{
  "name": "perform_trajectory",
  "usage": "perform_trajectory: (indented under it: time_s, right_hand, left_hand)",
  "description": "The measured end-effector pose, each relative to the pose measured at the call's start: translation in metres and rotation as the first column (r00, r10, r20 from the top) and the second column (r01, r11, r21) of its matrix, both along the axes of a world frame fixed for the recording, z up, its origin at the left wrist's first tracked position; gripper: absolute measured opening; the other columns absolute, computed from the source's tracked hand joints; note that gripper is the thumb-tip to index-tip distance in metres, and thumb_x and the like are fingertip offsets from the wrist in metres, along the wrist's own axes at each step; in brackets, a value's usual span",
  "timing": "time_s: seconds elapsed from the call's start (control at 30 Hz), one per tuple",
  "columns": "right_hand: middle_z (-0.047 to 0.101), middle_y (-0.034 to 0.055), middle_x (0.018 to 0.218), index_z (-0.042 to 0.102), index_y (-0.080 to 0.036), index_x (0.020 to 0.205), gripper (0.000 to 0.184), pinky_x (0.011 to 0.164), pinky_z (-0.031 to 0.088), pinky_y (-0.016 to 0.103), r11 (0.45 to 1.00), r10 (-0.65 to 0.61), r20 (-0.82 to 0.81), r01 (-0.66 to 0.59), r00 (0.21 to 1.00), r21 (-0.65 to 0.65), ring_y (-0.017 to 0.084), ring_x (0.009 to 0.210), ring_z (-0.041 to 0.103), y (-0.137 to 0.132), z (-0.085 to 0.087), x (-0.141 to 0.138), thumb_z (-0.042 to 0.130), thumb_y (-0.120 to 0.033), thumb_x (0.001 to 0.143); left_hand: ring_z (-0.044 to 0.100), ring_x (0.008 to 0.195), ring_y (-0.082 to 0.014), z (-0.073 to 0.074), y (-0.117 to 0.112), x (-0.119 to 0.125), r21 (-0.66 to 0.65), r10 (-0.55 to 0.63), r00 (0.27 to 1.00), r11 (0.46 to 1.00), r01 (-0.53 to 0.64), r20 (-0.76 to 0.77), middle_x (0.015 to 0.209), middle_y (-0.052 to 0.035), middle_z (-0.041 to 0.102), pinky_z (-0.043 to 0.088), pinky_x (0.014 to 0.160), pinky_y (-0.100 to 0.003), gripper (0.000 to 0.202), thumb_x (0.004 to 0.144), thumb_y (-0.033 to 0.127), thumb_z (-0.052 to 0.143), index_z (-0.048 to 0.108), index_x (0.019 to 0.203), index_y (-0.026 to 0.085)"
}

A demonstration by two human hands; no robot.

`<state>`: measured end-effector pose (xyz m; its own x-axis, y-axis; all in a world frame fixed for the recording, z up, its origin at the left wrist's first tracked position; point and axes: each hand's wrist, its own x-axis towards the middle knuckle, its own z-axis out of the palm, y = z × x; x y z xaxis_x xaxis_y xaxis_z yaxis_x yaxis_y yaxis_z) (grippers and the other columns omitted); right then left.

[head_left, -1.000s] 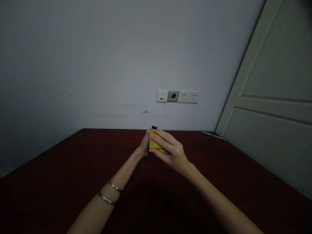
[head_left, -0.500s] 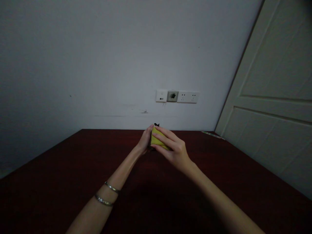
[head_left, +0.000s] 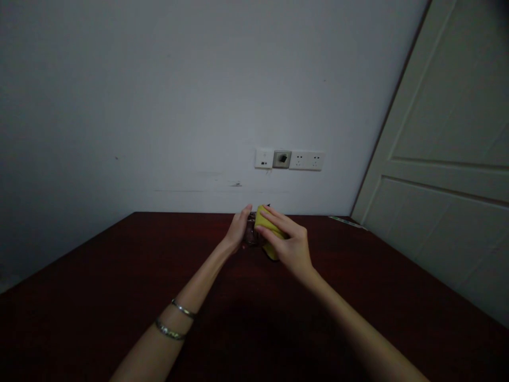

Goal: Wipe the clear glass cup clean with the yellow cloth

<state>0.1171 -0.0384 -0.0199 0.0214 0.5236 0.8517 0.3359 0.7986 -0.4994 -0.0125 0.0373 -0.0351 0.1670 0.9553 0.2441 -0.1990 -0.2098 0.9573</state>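
Both my hands are raised over the far middle of a dark red table [head_left: 119, 276]. My right hand [head_left: 292, 245] is closed on a folded yellow cloth [head_left: 265, 222], whose lower corner pokes out beneath the fingers. My left hand [head_left: 237, 231] is curled round a small dark, partly see-through object [head_left: 251, 236] that sits between the two hands; the dim light keeps me from making out what it is. The cloth touches the object's right side. Two thin bracelets [head_left: 175, 321] ring my left wrist.
A pale wall stands right behind the table, with a row of sockets [head_left: 290, 159] above my hands. A white panelled door [head_left: 445, 175] fills the right side. A thin flat item [head_left: 347, 220] lies at the table's back right corner.
My right hand has slid the yellow cloth to the right, so the dark object between my hands now shows. My left hand has stayed nearly still.
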Motion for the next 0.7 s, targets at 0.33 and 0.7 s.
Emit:
perform_trajectory:
  time_s: [0.33,0.7]
  right_hand:
    - [0.061,0.0081,0.125,0.065,-0.023,0.114,0.035,0.101,0.048,0.040,0.988,-0.044,0.131,0.024,0.990,0.151,0.022,0.114,0.059,0.001,-0.002,0.000,0.066,-0.022,0.079]
    - [0.066,0.0056,0.117,0.069,-0.025,0.106,0.030,0.100,0.048,0.042,1.000,-0.001,-0.004,0.001,1.000,0.012,0.023,0.110,0.062,0.004,0.002,0.004,0.069,-0.024,0.076]
  left_hand:
    - [0.047,0.039,-0.0093,-0.003,0.004,-0.001,0.068,0.016,0.998,0.997,-0.020,0.058,0.047,0.0021,0.053,0.033,0.042,-0.020,0.046,0.077,0.059,0.051,0.057,0.065,0.015]
    - [0.050,0.046,-0.0107,0.002,-0.002,0.001,0.055,-0.068,0.995,0.996,0.064,0.068,0.054,0.0003,0.057,0.035,0.047,-0.022,0.045,0.073,0.058,0.056,0.060,0.065,0.014]
